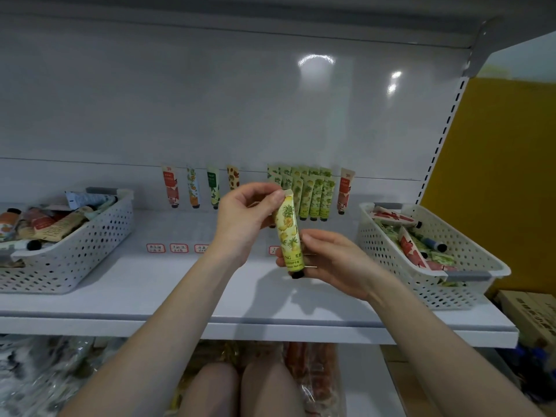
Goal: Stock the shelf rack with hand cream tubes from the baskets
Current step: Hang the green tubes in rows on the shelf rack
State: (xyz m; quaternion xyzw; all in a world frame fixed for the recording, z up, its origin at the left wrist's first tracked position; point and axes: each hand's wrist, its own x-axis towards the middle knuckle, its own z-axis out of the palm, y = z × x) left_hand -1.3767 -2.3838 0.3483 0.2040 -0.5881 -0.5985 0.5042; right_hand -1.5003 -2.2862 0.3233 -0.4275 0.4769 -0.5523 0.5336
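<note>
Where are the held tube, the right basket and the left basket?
held tube [289,233], head view, middle of its printed body.
right basket [388,254], head view, near side wall.
left basket [90,245], head view, near side wall.

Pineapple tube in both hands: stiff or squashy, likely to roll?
Pineapple tube seems light: left hand pinches its flat crimped end, right hand holds near the cap. Probably squashy plastic. The flat end likely limits rolling.

- Two baskets: left basket [90,251] well left of the left hand [246,218], right basket [388,251] beside the right hand [334,260].
- One pineapple-print tube [289,233], gripped by both hands.
- Four single hanging tubes [192,191] behind the left hand.
- One red hanging tube [345,191] beyond the right hand.
- Green hanging cluster [316,191] — too overlapped to count.
</note>
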